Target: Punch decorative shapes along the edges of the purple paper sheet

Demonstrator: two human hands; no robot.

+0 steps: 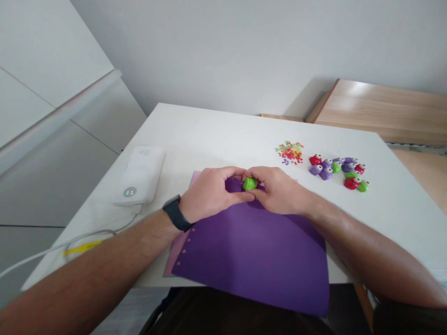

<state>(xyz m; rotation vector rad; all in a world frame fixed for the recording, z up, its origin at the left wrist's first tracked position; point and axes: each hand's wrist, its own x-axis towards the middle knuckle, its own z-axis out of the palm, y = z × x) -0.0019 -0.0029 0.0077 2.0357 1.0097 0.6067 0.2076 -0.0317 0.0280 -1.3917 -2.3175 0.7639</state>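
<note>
A small green craft punch (249, 184) sits at the far edge of a purple paper sheet (258, 251). Fingers of my right hand (279, 188) are closed around the punch. My left hand (213, 193) has its thumb and fingers closed at the sheet's edge, its thumb tip touching the near side of the punch; the exact grip is partly hidden. Small punched holes run along the sheet's left edge, and its near end hangs past the table. A pink sheet (178, 246) lies beneath it.
Red, purple and green punches (337, 167) stand grouped on the right of the white table (209, 130). Beside them is a pile of tiny coloured paper cutouts (290, 152). At left lie a white power bank (141, 174), a cable (87, 236) and something yellow (84, 247).
</note>
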